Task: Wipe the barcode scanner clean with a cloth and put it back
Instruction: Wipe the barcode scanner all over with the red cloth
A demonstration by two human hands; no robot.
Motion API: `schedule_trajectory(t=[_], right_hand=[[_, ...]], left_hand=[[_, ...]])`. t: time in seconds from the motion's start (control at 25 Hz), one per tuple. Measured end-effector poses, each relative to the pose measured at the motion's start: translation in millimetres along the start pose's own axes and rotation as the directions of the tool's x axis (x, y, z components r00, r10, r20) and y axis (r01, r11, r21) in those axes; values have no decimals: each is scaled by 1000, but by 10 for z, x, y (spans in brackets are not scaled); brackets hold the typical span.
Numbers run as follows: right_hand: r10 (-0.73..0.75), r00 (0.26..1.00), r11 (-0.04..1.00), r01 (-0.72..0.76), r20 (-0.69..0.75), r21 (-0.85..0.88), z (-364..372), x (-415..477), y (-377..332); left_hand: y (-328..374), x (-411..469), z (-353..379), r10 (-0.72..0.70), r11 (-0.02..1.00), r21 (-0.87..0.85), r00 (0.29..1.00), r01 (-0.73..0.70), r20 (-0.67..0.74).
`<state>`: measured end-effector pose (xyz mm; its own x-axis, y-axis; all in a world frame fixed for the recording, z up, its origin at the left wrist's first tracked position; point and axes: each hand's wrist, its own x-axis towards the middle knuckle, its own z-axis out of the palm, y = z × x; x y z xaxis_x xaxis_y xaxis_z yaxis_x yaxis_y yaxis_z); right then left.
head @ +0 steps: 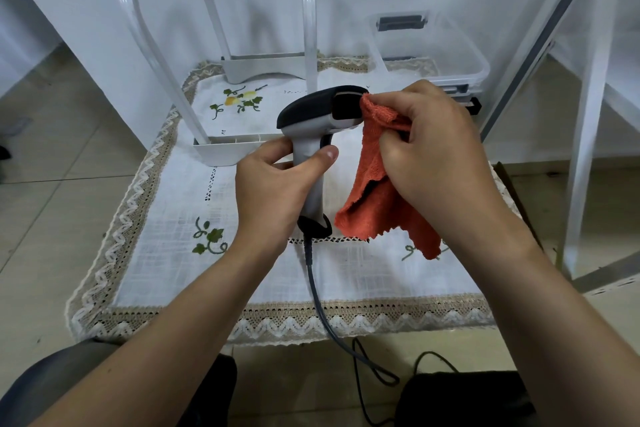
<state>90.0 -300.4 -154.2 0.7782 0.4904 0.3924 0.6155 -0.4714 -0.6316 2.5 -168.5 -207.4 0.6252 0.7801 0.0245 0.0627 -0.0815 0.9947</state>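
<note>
My L hand (pixel 273 184) gripped the scanner (pixel 318 111) by its grey handle, fingers curled round the back, thumb laid across the front just under the trigger. I held the scanner upright over the middle of the bench (pixel 381 319). Its butt was low over the top, but I couldn't tell if it touched. The black-topped head pointed right, toward my R hand (pixel 433 156).

The R hand pinched the orange cloth (pixel 377 204), fingers bunched round a wad of it, and pressed that wad vs. the dark front window of the scanner head. The rest of the cloth hung loose below the hand, beside the handle, w/ its lowest corner down near the bench top.

The grey cable (pixel 315 288) ran from the scanner butt, down across the bench, over the front edge and looped on the floor (pixel 52 149) between my knees.

The bench was covered by a white tablecloth (pixel 166 204) w/ lace border and green leaf embroidery. A white plastic rack (pixel 221 152) stood on it at back left, just behind the scanner. A clear box (pixel 464 62) sat at back right, behind my R hand.
</note>
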Motion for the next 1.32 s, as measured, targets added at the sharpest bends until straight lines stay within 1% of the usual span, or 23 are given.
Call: schedule_trajectory(t=[0.2, 0.32, 0.4, 0.76, 0.84, 0.96, 1.12, 1.32], right_hand=[[-20, 1000, 1000, 20, -1, 11, 49, -14, -19], [-47, 999, 997, 47, -5, 55, 64, -32, -62], [-67, 998, 994, 67, 1, 88, 80, -44, -96], [-169, 984, 951, 147, 60, 271, 84, -14, -80], [-151, 987, 939, 126, 55, 320, 62, -6, -58], [-77, 997, 933, 61, 31, 356, 6, 22, -11], [38, 999, 937, -47, 32, 346, -34, 60, 106], [87, 992, 956, -109, 91, 271, 29, 81, 225]], left_hand=[[-12, -6, -6, 43, 998, 43, 999, -43, 2], [-21, -6, -1, 75, 994, 80, 997, -73, -18], [-29, 4, 2, 73, 993, 90, 997, -69, -33], [-22, 26, -17, 32, 999, 12, 999, -32, 14], [-34, 57, -13, 0, 1000, -18, 1000, 1, 11], [-63, 99, -17, -36, 999, -37, 999, 36, -15], [-59, 109, -38, -80, 996, -46, 997, 79, -18], [22, 89, -25, -145, 984, -99, 989, 147, 23]])
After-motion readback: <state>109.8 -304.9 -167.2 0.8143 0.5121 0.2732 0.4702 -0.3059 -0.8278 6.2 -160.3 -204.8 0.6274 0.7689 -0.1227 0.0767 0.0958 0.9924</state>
